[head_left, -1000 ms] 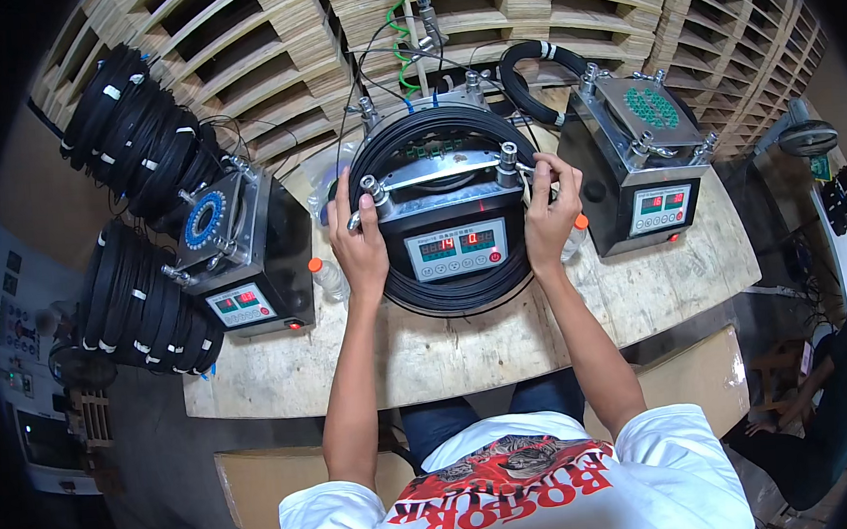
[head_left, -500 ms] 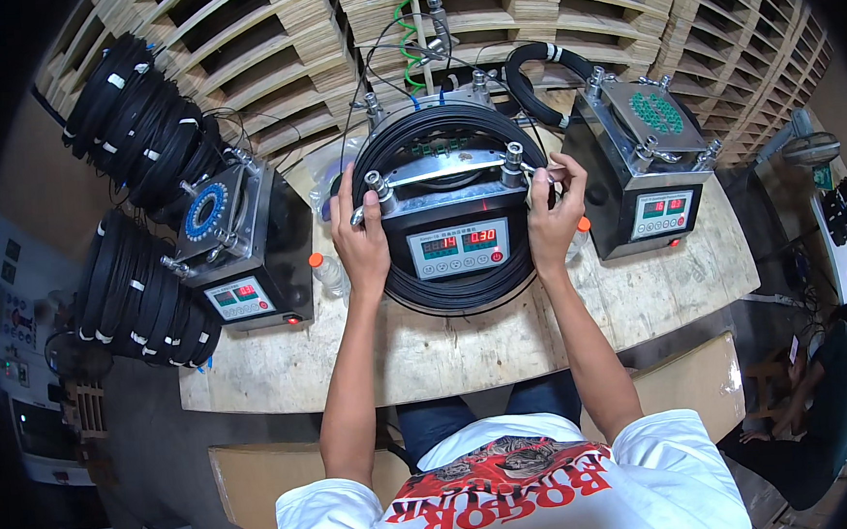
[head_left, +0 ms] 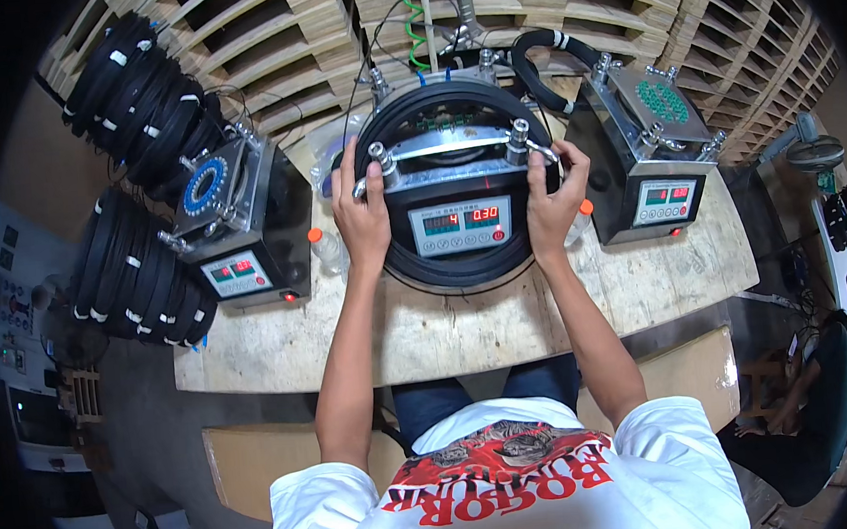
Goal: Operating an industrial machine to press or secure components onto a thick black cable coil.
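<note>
Coil of black cable (head_left: 458,272), wide and ring-shaped, shows around the middle machine (head_left: 516,196) at the centre of the table (head_left: 447,331), arching above its metal top plate (head_left: 445,147) and dipping below its lit panel (head_left: 462,228). The person's left hand (head_left: 365,220) is half curled at one front corner, thumb parted from the fingers beside a bent metal lever; the right hand (head_left: 557,203) mirrors it at the other corner. From my distant post I cannot tell whether either has firm hold of lever or coil (fingers hide the contact). My worry would be a fingertip pinched between lever and plate if one side moved before the other, or a loose loop of cable snagging on a knob. An orange-capped bottle (head_left: 326,249) stands just beside the left wrist, and a second bottle (head_left: 584,218) beside the right, so a wide elbow or wrist could tip either. I judge the best room to be toward the person, where a strip of plywood reaches the curved front edge; the left machine (head_left: 280,225) and right machine (head_left: 622,184) limit sideways travel, and pallets (head_left: 534,6) rise behind.
</note>
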{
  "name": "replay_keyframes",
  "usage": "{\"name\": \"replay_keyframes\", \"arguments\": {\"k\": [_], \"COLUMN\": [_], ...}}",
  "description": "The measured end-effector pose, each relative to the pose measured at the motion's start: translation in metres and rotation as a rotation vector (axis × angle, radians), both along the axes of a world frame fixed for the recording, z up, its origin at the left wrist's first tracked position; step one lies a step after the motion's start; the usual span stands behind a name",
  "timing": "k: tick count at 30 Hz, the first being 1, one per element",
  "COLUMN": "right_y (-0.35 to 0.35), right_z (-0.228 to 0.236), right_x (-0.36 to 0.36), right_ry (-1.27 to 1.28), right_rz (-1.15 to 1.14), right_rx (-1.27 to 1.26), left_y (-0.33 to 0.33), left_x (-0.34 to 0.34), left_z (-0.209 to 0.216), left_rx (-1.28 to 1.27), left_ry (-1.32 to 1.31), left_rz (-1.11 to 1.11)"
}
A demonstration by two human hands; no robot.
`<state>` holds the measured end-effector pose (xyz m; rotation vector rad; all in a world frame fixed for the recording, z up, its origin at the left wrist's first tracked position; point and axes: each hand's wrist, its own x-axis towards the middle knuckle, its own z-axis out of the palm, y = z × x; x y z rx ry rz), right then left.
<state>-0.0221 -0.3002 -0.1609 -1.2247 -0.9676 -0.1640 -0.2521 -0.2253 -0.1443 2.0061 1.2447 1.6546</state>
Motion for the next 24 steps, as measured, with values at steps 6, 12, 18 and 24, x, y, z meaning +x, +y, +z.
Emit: {"name": "replay_keyframes", "arguments": {"k": [6, 12, 18, 24], "right_y": [-0.037, -0.056, -0.058, -0.056], "right_z": [-0.027, -0.016, -0.011, -0.014], "right_x": [-0.028, -0.037, -0.043, -0.045], "right_ry": [-0.459, -0.545, -0.546, -0.486], "right_rz": [0.022, -0.016, -0.033, -0.040], "right_rx": [-0.361, -0.603, -0.671, -0.640], "left_y": [0.004, 0.000, -0.001, -0.005], "left_x": [-0.005, -0.003, -0.003, -0.003], "left_z": [-0.003, -0.009, -0.011, -0.008], "left_rx": [0.030, -0.026, -0.043, -0.023], "left_ry": [-0.020, -0.034, -0.081, -0.058], "left_rz": [0.021, 0.015, -0.012, -0.007]}}
